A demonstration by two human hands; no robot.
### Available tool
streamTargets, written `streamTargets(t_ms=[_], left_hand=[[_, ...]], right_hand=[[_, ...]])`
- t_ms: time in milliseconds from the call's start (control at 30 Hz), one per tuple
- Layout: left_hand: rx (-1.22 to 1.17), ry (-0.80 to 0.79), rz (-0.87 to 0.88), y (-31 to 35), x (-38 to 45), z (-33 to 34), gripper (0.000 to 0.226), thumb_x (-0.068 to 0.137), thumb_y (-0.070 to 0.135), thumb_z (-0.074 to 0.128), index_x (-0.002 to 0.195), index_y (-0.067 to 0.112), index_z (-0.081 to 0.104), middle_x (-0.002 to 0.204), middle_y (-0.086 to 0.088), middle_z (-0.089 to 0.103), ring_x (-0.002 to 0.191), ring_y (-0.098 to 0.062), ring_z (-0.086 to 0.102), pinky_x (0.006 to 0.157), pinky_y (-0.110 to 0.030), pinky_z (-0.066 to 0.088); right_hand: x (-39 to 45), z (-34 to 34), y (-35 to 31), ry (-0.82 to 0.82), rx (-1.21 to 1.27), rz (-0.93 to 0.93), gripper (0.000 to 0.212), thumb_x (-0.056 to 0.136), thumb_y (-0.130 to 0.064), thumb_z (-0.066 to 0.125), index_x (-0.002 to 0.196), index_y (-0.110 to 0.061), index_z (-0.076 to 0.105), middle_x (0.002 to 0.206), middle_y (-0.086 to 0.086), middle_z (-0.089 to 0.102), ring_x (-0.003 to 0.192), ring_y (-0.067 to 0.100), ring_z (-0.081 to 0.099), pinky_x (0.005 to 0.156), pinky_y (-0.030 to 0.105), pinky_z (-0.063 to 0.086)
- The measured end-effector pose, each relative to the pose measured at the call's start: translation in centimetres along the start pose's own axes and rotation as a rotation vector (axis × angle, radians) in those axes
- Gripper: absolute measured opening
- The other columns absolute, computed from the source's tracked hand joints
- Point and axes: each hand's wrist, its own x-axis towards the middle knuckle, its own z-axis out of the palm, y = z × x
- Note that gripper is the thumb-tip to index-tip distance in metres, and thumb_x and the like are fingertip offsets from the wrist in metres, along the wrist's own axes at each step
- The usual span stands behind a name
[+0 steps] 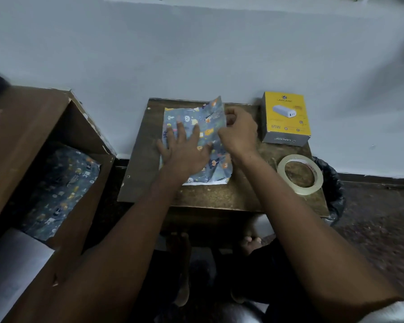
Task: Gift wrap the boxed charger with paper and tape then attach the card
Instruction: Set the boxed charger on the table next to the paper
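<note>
Forearms: nearest the camera, both reaching out over the desk [219,197].
Cabinet [28,127]: brown, open-fronted, left of the desk; holds further patterned paper [63,190] of the same print, lying over something white.
Desk: small, dark, worn, set against the pale wall.
Wrapping paper [196,127]: blue sheet with cartoon print, laid on the desk's middle, far right corner lifted.
Left hand [184,148]: fingers spread, palm pressing the sheet flat.
Right hand [238,134]: fingers curled, pinching the sheet's raised right edge.
Boxed charger [286,117]: yellow and grey, at the desk's far right corner, clear of the paper, unwrapped.
Tape roll [300,174]: clear tape, lying flat near the desk's right edge, nearer than the charger, untouched.
Card: none visible.
Progress, judged: early; the sheet is only being laid out. Left to do: place the box on it, fold, tape, attach the card
</note>
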Motion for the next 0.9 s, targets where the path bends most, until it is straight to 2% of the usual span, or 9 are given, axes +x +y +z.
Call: streamTargets(t_ms=[133,233,333,433,533,600,700,767,900], left_hand=[[-0.018,0.068,0.12,2.6,0.1,1.0,0.069,0.104,0.066,0.041,0.165,0.039,0.026,0.178,-0.012,0.001,0.163,-0.032,0.003,0.124,-0.058,0.007],[-0.06,0.133,0.152,4.3,0.0,1.4,0.072,0.099,0.058,0.059,0.161,0.029,0.038,0.175,-0.016,0.014,0.157,-0.037,0.015,0.123,-0.053,0.016],[-0.101,0.15,0.133,5.1,0.1,1.1,0.076,0.096,0.053,0.066,0.161,0.022,0.041,0.172,-0.013,0.023,0.154,-0.036,0.02,0.121,-0.052,0.024],[-0.121,0.167,0.145,5.1,0.3,1.0,0.067,0.097,0.047,0.067,0.158,0.027,0.048,0.17,-0.012,0.029,0.153,-0.037,0.023,0.117,-0.054,0.031],[-0.182,0.169,0.164,4.7,0.3,0.9,0.056,0.096,0.043,0.069,0.151,0.035,0.057,0.168,-0.01,0.034,0.153,-0.035,0.025,0.116,-0.054,0.035],[-0.251,0.172,0.163,4.5,0.6,0.8,0.05,0.097,0.05,0.066,0.144,0.032,0.065,0.164,-0.011,0.043,0.151,-0.035,0.033,0.116,-0.054,0.037],[-0.527,0.208,0.139,4.5,0.6,-0.4,0.061,0.098,0.07,0.052,0.104,0.016,0.08,0.114,-0.009,0.077,0.115,-0.033,0.067,0.092,-0.043,0.051],[-0.669,0.175,0.067,4.4,0.3,-1.5,0.066,0.101,0.069,0.053,0.069,0.012,0.057,0.068,0.002,0.067,0.087,-0.029,0.065,0.071,-0.034,0.041],[-0.717,0.138,0.054,4.5,-0.4,-2.6,0.072,0.096,0.07,0.061,0.056,0.015,0.037,0.045,0.005,0.043,0.05,-0.012,0.045,0.063,-0.034,0.031]], right_hand=[[-0.2,-2.3,1.2,0.142,-0.336,-0.258,0.032,0.077,-0.001,0.061,0.105,-0.013,0.07,0.103,0.006,0.07,0.097,0.031,0.064,0.072,0.034,0.042],[-0.4,-3.6,2.4,0.122,-0.583,-0.34,0.015,0.073,0.005,0.058,0.072,-0.01,0.056,0.095,0.02,0.062,0.091,0.042,0.056,0.068,0.036,0.028],[-0.8,-4.3,3.0,0.031,-0.615,-0.291,0.012,0.075,0.001,0.06,0.07,-0.009,0.059,0.093,0.019,0.063,0.097,0.041,0.052,0.074,0.037,0.033],[-0.6,-4.5,3.1,-0.034,-0.589,-0.288,0.005,0.069,-0.015,0.056,0.065,-0.012,0.055,0.074,0.016,0.057,0.088,0.041,0.057,0.063,0.037,0.036],[-0.5,-4.7,2.9,-0.023,-0.495,-0.328,0.034,0.074,-0.012,0.057,0.101,-0.004,0.075,0.095,0.017,0.075,0.096,0.039,0.067,0.074,0.042,0.056],[-0.5,-4.9,2.4,0.023,-0.324,-0.263,0.042,0.084,-0.004,0.058,0.123,-0.007,0.071,0.106,0.009,0.077,0.102,0.029,0.07,0.086,0.04,0.057],[0.2,-5.4,2.3,0.049,-0.194,-0.125,0.042,0.091,-0.003,0.053,0.129,-0.01,0.065,0.103,0.004,0.074,0.099,0.025,0.067,0.084,0.037,0.052],[0.8,-5.7,2.4,0.005,-0.215,-0.058,0.04,0.088,-0.004,0.052,0.124,-0.007,0.068,0.107,0.008,0.075,0.1,0.026,0.068,0.085,0.038,0.054],[0.5,-5.6,2.2,-0.232,0.1,0.001,0.02,0.086,0.003,0.062,0.096,-0.006,0.077,0.078,0.009,0.077,0.065,0.017,0.07,0.061,0.032,0.055]])
